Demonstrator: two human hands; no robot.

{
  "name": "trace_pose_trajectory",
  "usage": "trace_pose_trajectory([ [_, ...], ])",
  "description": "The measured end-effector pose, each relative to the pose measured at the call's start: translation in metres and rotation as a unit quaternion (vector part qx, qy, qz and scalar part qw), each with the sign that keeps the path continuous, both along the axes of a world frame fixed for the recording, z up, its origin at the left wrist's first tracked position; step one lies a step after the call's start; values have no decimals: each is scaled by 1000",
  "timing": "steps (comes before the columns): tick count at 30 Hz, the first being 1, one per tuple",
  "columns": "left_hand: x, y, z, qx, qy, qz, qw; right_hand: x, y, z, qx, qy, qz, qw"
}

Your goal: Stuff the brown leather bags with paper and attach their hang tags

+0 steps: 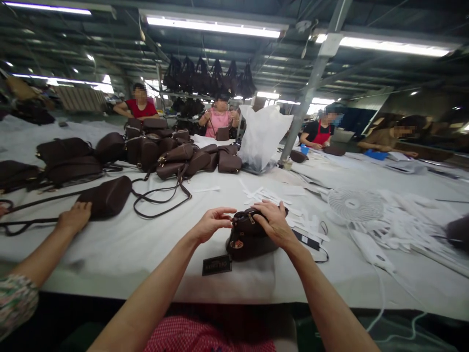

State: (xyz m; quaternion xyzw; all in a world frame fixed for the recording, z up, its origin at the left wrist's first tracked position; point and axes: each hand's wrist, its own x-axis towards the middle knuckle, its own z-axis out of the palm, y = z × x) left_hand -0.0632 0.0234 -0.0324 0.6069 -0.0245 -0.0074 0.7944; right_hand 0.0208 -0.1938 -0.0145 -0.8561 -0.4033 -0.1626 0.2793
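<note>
A small dark brown handbag (246,240) stands upright on the white table (154,244) in front of me, with a black hang tag (217,265) lying by its base. My left hand (212,223) pinches at the bag's top left edge, fingers curled. My right hand (273,222) lies over the top of the bag, fingers bent round it. What the left fingertips pinch is too small to make out.
A co-worker's hand (75,216) at the left touches another brown bag (106,196) with a long strap. A heap of brown bags (176,156) and a white plastic sack (262,137) lie further back. A white fan (354,204) and paper strips (273,196) lie right. Several people sit across the table.
</note>
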Motion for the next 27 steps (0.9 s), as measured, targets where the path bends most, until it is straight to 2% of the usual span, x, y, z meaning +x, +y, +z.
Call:
trace_pose_trajectory([
  [4,9,-6,-15,14,-39,6,999,-5,-3,-4,54,-52,-4,997],
  [10,6,-11,-20,-57,-76,-44,994,-21,-9,-30,82,-257,-13,963],
  [14,6,-24,-23,-125,-93,-68,985,-13,-5,-36,128,-287,61,947],
  [17,5,-37,-24,-144,-97,-59,983,-13,-2,-32,157,-256,105,948],
  [19,5,-43,-25,-136,-101,-48,984,-16,-1,-31,198,-209,94,953],
  [22,2,-51,-23,-94,-99,-45,990,-28,1,-26,266,-50,-6,963],
  [24,-1,-57,-20,-57,-96,-32,993,-37,1,-21,301,64,-89,947],
  [27,-4,-70,-15,-16,-92,16,995,-44,2,-15,354,160,-116,914],
])
